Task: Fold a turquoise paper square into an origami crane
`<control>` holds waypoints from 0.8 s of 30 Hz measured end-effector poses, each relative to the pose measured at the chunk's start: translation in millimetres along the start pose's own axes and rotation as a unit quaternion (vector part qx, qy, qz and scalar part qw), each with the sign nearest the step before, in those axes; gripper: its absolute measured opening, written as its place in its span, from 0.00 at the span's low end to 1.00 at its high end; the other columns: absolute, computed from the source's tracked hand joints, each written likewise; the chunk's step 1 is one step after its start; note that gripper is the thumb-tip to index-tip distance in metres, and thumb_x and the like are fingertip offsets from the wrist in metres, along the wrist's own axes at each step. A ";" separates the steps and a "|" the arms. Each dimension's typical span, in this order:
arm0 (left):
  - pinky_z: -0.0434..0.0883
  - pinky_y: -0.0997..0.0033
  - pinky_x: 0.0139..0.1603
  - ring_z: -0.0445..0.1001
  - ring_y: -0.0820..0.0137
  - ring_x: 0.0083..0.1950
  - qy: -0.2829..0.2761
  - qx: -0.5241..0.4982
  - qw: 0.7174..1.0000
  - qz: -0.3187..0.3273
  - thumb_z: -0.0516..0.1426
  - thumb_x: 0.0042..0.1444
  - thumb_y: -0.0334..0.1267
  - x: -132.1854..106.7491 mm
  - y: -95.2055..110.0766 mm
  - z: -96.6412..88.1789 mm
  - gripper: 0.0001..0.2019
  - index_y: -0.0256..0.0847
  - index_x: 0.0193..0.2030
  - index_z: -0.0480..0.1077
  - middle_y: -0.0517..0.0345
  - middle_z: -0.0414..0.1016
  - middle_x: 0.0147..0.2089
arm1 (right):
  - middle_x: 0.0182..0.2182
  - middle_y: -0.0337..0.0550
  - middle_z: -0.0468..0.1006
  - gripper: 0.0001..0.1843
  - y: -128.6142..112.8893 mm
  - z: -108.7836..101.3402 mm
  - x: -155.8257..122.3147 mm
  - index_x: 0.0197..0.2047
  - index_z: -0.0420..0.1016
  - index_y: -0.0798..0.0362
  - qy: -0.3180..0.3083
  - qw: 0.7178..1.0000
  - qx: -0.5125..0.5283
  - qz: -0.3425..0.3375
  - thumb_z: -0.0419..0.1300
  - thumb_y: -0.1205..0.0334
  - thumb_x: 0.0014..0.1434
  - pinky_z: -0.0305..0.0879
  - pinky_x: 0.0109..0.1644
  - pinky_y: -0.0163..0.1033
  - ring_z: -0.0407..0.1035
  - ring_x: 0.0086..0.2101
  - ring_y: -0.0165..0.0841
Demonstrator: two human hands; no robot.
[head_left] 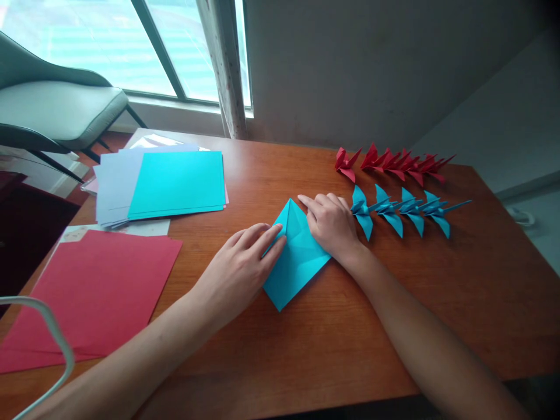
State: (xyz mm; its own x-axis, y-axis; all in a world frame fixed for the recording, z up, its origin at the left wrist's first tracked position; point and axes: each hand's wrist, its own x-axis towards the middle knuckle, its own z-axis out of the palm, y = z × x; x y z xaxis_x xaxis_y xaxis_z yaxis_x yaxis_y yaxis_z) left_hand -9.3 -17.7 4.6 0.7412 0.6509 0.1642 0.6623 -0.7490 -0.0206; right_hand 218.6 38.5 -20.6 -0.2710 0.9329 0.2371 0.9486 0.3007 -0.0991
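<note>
A blue origami sheet (297, 256) lies on the table as a diamond with crease lines, one corner towards me. My left hand (245, 256) rests along its left side. Its fingers are stretched out, and the fingertips touch the paper near the upper left edge. On the upper right edge lies my right hand (330, 224). The index finger reaches out towards the top corner while the other fingers are bent; the thumb is hidden. Close to the right of that hand stands a row of several blue paper cranes (387, 210), with several red paper cranes (396, 163) behind them.
A stack of blue paper (179, 184) lies on white sheets (116, 192) at the back left. Larger red paper (105, 291) covers the table's left side. A white cable (61, 338) curves in front of it. A chair (65, 111) stands beyond the wooden table (437, 326).
</note>
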 end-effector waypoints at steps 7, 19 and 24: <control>0.74 0.65 0.38 0.81 0.62 0.44 0.070 -0.036 0.989 -0.127 0.51 0.67 0.34 -1.0 -6.7 -0.1 0.13 0.42 0.52 0.76 0.56 0.84 0.46 | 0.41 0.48 0.79 0.20 -1.6 0.8 -3.2 0.55 0.78 0.53 0.102 0.977 0.178 -0.049 0.51 0.70 0.65 0.68 0.51 0.47 0.70 0.44 0.41; 0.66 0.73 0.31 0.73 0.71 0.29 0.126 -0.275 0.890 -0.341 0.56 0.62 0.42 4.7 -15.7 -9.7 0.21 0.45 0.61 0.71 0.58 0.81 0.37 | 0.45 0.45 0.84 0.13 -12.0 -9.7 -9.3 0.50 0.80 0.50 0.024 0.911 0.403 -0.082 0.62 0.65 0.61 0.72 0.52 0.44 0.77 0.45 0.37; 0.70 0.71 0.33 0.74 0.69 0.31 0.133 -0.359 0.850 -0.363 0.57 0.62 0.43 4.1 -20.0 -5.7 0.26 0.43 0.67 0.63 0.59 0.77 0.35 | 0.40 0.40 0.85 0.11 -13.0 -11.7 -8.6 0.46 0.82 0.49 -0.032 0.878 0.477 0.028 0.64 0.61 0.60 0.73 0.43 0.38 0.78 0.39 0.34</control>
State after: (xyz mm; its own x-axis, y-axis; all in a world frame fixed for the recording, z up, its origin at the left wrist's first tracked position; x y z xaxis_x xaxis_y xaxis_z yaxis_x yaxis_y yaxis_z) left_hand -20.2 -0.7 11.4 0.0525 0.9940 0.0955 0.6260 -0.1073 0.7724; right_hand 210.6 24.3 -10.0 -0.2657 0.9516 0.1548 0.4009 0.2551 -0.8799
